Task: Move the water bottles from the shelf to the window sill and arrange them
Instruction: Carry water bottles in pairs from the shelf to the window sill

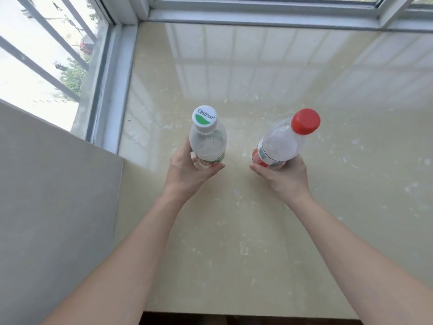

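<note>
Two clear plastic water bottles are held over a cream window sill (257, 242), side by side and apart, about midway between its near edge and the far window. The left one, the white-capped bottle (207, 143), stands nearly upright, its cap facing the camera with a green mark and the printed word "Cestbon". The red-capped bottle (280, 146) on the right leans with its cap tipped far and to the right; a red and white label wraps its lower body. Whether either base touches the sill cannot be told, since the hands hide both bottoms.

The left hand (187, 171) has its grip curled round the lower part of the white-capped bottle, thumb on the left side and fingers wrapping underneath. The right hand (284, 178) has its grip closed round the lower part of the red-capped bottle, over the label. Both bare forearms reach in from the near edge.

The sill is glossy, flecked with pale marks, and reflects the window panes. A white window frame (117, 85) runs along its left and far sides. Outside the left pane are grey railing bars (44, 71) and some green foliage (73, 77). A plain grey wall panel (54, 207) fills the near left.
</note>
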{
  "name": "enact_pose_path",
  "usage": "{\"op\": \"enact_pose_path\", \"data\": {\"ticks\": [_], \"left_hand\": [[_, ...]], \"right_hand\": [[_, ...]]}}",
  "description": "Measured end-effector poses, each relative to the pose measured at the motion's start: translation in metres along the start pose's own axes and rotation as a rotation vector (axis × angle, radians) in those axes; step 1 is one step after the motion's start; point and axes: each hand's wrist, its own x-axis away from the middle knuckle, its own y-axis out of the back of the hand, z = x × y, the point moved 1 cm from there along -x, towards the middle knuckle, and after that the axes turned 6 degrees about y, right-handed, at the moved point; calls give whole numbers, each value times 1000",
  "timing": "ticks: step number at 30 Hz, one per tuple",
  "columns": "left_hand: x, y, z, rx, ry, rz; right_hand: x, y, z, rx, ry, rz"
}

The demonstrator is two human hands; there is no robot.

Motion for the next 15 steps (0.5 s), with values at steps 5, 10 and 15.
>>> {"op": "enact_pose_path", "data": {"ticks": [5, 10, 15], "left_hand": [[-2, 0, 3, -25, 23, 0], [-2, 0, 5, -80, 53, 14], [0, -2, 12, -111, 100, 22]], "right_hand": [[2, -7, 6, 10, -31, -1], [2, -7, 5, 11, -52, 11], [0, -7, 6, 14, -27, 35]]}}
